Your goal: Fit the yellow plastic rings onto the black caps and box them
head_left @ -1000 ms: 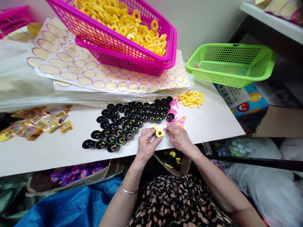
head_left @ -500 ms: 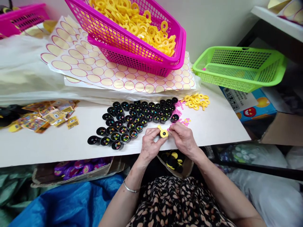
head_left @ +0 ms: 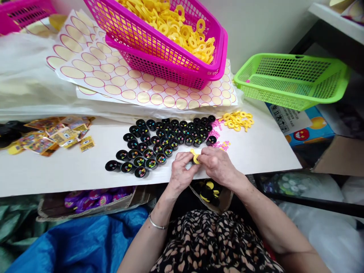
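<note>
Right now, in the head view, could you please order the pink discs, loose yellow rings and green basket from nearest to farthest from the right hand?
1. Pink discs: just beyond the right hand, which pinches a yellow cap.
2. Loose yellow rings: farther back, to the right.
3. Green basket: farthest, at the far right rear.

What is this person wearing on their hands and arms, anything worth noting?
No gloves on the left hand or the right hand, and both forearms are unsleeved as far as the frame shows. A thin silver bangle circles the left wrist. A dark garment with a pale blotchy print covers the lap.
</note>
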The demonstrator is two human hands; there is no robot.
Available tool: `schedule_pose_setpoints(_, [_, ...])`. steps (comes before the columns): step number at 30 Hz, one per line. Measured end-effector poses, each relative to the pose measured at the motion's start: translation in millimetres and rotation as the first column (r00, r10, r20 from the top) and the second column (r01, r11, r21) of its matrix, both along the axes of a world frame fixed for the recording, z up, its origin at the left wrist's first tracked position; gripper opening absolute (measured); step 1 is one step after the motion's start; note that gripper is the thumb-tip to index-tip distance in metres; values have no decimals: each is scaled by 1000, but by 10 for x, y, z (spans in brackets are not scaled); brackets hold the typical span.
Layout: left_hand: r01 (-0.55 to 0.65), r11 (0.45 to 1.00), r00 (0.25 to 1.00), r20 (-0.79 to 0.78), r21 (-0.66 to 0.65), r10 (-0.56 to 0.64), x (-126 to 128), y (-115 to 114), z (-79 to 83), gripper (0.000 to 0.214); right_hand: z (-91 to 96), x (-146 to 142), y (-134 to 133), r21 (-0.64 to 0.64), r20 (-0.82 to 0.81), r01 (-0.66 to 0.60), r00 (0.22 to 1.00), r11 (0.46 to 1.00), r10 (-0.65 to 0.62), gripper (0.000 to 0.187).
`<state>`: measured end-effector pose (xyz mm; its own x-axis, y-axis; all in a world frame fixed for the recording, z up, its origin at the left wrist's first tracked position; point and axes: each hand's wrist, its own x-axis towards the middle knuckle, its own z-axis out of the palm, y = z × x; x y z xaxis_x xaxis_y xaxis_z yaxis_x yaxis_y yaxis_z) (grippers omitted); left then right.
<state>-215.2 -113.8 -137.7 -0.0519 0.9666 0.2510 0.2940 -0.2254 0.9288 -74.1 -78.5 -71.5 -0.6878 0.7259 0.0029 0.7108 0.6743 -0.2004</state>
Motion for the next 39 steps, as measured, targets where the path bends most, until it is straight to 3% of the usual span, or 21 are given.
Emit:
schedule_pose_setpoints(4, [-8, 1000, 1000, 5, 12, 8, 3, 1, -24, 24, -53, 57, 46, -107, -175, 3, 984, 994, -21, 25])
schedule_pose_setpoints(7, [-15, 1000, 1000, 3, 15, 15, 4, 1, -34, 24, -143, 125, 67, -222, -384, 11, 918, 975, -98, 18])
schedule_pose_setpoints(10, [-14, 1000, 1000, 2, 17, 14, 5, -1, -27, 24, -203, 147, 48, -276, -494, 82, 842, 958, -215, 15])
schedule_pose_setpoints(19, [-2, 1000, 999, -42, 15, 3, 23, 4, -23, 25, -219, 0, -38, -465, -503, 237, 722, 853, -475, 7])
schedule_pose_setpoints(24, [-39, 999, 999, -11, -1, 39, 64, 19, -30, 26, -263, 50, -54, -552, -529, 198, 668, 810, -524, 13])
schedule_pose_setpoints(27, [41, 999, 998, 48, -10, -40, 33, -11, 1, 31, -269, 104, -50, -610, -559, 191, 584, 769, -588, 20])
schedule_pose_setpoints(30, [175, 985, 979, 109, -7, -173, -11, -71, 68, 37, -245, 140, -50, -721, -560, 152, 447, 676, -698, 29])
schedule_pose_setpoints(33, [309, 951, 946, 103, -3, -307, -21, -130, 161, 37, -193, 167, -79, -854, -500, -54, 357, 518, -789, 38])
schedule_pose_setpoints(36, [384, 923, 923, 38, -3, -384, 5, -168, 242, 36, -148, 221, -133, -909, -406, -264, 385, 323, -829, 40])
schedule_pose_setpoints(39, [467, 884, 884, -17, -8, -467, 32, -193, 294, 35, -145, 316, -178, -902, -348, -389, 393, 189, -851, 38])
